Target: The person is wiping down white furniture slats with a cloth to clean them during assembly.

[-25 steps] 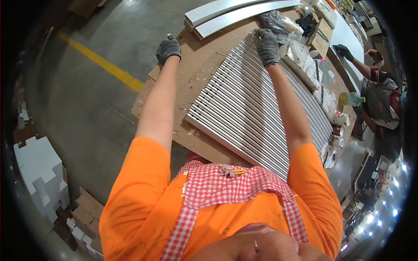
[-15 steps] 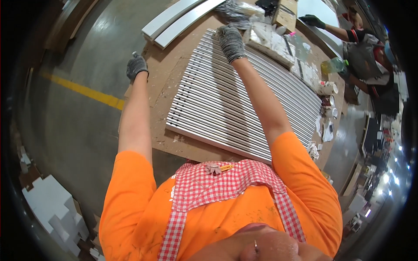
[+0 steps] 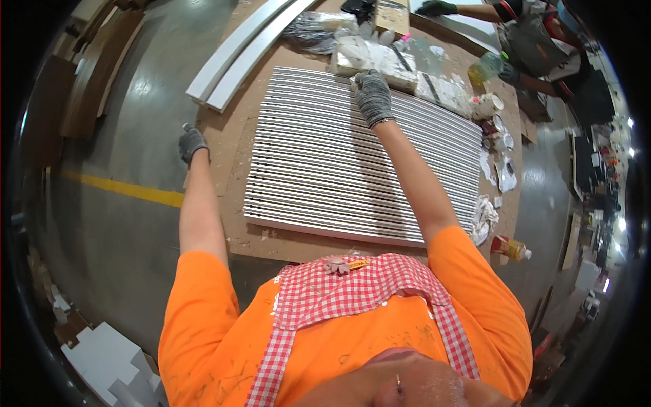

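Across the slatted panel (image 3: 359, 156), right hand (image 3: 371, 96) moved inward.

A yellow floor stripe (image 3: 129, 190) is seen left of the brown workbench (image 3: 224, 146); two white curved mouldings (image 3: 239, 51) are laid across its far corner, and a yellow-capped bottle (image 3: 509, 247) is stood at its right edge.

Gloved hands working a white slatted panel (image 3: 352, 159)

Right hand (image 3: 372, 97) is pressing its far edge; left hand (image 3: 191, 144) is gripping the tabletop (image 3: 227, 146) edge.
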A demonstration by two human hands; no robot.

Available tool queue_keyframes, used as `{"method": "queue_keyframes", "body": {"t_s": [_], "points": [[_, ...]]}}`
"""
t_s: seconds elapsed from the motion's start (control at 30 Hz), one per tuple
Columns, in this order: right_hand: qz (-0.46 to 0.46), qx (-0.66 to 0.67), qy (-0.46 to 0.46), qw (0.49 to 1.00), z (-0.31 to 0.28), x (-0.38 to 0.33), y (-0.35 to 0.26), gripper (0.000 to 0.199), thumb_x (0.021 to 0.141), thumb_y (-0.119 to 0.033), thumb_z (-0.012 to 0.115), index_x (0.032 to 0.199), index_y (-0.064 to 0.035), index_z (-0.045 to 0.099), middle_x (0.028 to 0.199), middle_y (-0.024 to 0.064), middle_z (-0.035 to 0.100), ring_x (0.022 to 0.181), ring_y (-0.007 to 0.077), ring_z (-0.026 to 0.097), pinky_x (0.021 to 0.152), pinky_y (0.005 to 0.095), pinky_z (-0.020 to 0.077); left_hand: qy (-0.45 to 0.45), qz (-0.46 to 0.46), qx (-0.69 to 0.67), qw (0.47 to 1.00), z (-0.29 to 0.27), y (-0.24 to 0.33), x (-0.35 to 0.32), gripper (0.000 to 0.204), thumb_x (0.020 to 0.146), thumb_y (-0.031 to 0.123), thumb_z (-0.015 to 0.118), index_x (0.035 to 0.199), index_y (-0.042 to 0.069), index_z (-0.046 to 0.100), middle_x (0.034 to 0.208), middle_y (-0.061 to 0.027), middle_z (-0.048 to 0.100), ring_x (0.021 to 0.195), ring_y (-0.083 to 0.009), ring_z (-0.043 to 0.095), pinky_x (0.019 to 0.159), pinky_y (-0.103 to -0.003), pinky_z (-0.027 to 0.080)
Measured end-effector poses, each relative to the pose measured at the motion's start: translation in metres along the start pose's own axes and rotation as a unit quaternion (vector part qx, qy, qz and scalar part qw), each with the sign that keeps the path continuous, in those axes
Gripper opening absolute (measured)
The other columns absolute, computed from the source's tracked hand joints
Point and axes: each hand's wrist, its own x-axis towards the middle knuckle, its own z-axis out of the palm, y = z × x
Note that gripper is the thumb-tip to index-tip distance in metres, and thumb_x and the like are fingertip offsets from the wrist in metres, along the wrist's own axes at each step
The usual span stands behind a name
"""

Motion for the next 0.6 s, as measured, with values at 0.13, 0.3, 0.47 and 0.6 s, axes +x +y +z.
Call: {"method": "queue_keyframes", "body": {"t_s": [0.13,0.3,0.47,0.6], "points": [[0.032,-0.034,-0.005,0.999,-0.014,-0.010,0.030,0.014,0.079,-0.019,0.062,0.080,-0.0056,0.067,0.081,0.0177,0.061,0.084,0.0356,0.059,0.078,0.0446,0.0477,-0.004,-0.015,0.009,1.000,0.002,0.004,0.007,0.071,0.093,0.056,0.028,0.108,-0.003,0.064,0.110,-0.0237,0.063,0.104,-0.0392,0.060,0.089,-0.048,0.045],[0.094,-0.040,0.034,0.994,-0.038,-0.036,0.084,0.017,0.078,-0.021,0.064,0.081,-0.0044,0.067,0.087,0.0199,0.059,0.085,0.0368,0.057,0.078,0.0455,0.0461,-0.031,-0.009,0.007,0.999,0.005,0.017,-0.010,0.072,0.092,0.057,0.028,0.105,-0.002,0.066,0.109,-0.0231,0.064,0.104,-0.0387,0.060,0.087,-0.048,0.046],[0.157,-0.060,0.046,0.985,-0.072,-0.059,0.135,0.019,0.078,-0.021,0.064,0.084,-0.0039,0.068,0.091,0.0205,0.059,0.089,0.0369,0.057,0.082,0.0443,0.0468,-0.008,0.003,0.023,1.000,0.010,-0.002,0.018,0.071,0.092,0.057,0.028,0.104,-0.002,0.067,0.109,-0.0229,0.064,0.104,-0.0392,0.060,0.087,-0.050,0.046],[0.167,-0.127,0.093,0.973,-0.099,-0.090,0.210,0.027,0.081,-0.030,0.063,0.083,-0.0038,0.069,0.087,0.0201,0.062,0.087,0.0365,0.058,0.079,0.0432,0.0463,0.008,0.015,0.028,0.999,0.014,0.010,0.002,0.072,0.092,0.057,0.028,0.109,-0.003,0.064,0.114,-0.0235,0.062,0.106,-0.0393,0.059,0.088,-0.050,0.045]]}}
